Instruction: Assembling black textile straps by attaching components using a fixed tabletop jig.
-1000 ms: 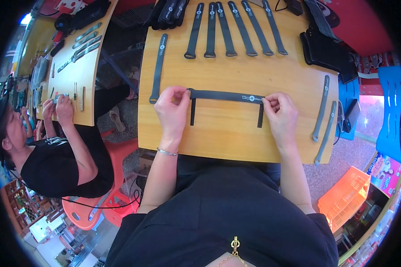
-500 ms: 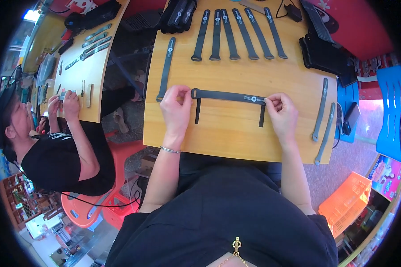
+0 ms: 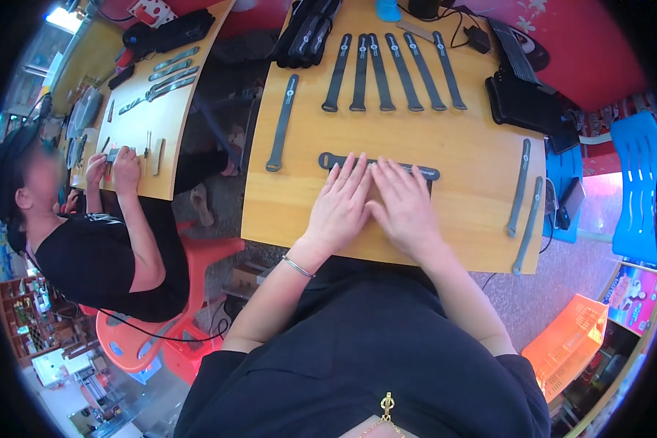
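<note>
- Broadly, the room, read as a clock about the work table's middle with the wearer at 6: red wall [image 3: 598,44] at 2, second table [image 3: 142,125] at 9, co-worker [image 3: 95,255] between 8 and 9, blue chair [image 3: 639,182] at 3, orange crate [image 3: 571,336] between 4 and 5.
- Work table [image 3: 387,133]: flat, wood-toned, apparently smooth; a thin piece would probably slide readily on it.
- Black case [image 3: 522,102] at 2; dark bundle of straps [image 3: 306,36] at 11.
- Left hand [image 3: 336,212] and right hand [image 3: 405,212]: side by side, fingers straight and laid flat on the central strap, neither one grasping.
- Central strap [image 3: 429,174]: at the table's middle, lying crosswise from 9 to 3, partly hidden beneath the fingers. Judged light, thin, soft and bendable, little likely to break; apt to curl or skew unless both ends are pinched.
- Neighbouring straps: row of six [image 3: 404,73] at 12, lone strap [image 3: 282,124] at 10, pair [image 3: 518,188] at 3 to 4.
- Slotted end [image 3: 323,159] of the central strap, toward 9: probably the surest hold, its edge offering the fingertips a catch.
- Narrow black strip [image 3: 428,187], just beside the right hand; its attachment cannot be told.
</note>
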